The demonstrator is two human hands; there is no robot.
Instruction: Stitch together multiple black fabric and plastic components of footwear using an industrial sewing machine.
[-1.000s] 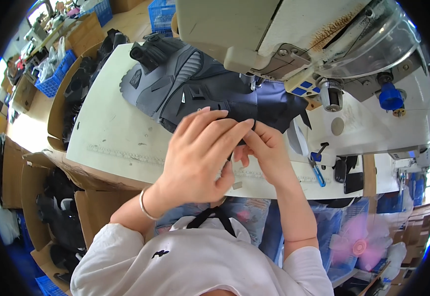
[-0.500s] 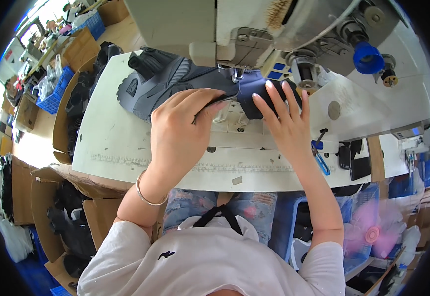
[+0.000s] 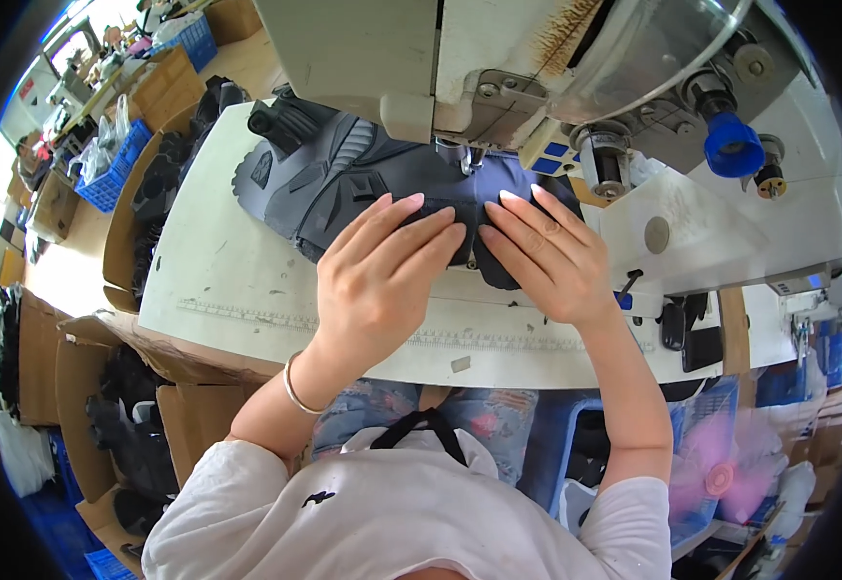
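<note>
My left hand [image 3: 382, 271] and my right hand [image 3: 547, 256] lie flat, fingers stretched forward, side by side on a dark navy fabric piece [image 3: 469, 208]. The piece sits on the white table [image 3: 218, 261] under the needle [image 3: 466, 159] of the cream sewing machine [image 3: 498, 58]. Both hands press the cloth down; neither grips it. More grey and navy padded pieces [image 3: 324, 169] trail off to the left behind my left hand. A silver bracelet is on my left wrist.
Blue-handled snips [image 3: 624, 295] and dark small objects [image 3: 687, 333] lie at the right of the table. Cardboard boxes [image 3: 102, 367] with black parts stand at the left. Blue crates [image 3: 112, 164] are farther back left. A ruler strip runs along the table's front.
One second ago both hands held a small piece together near the table's front. Then they reached to the needle. Now both palms rest flat on the navy cloth, fingers close together.
</note>
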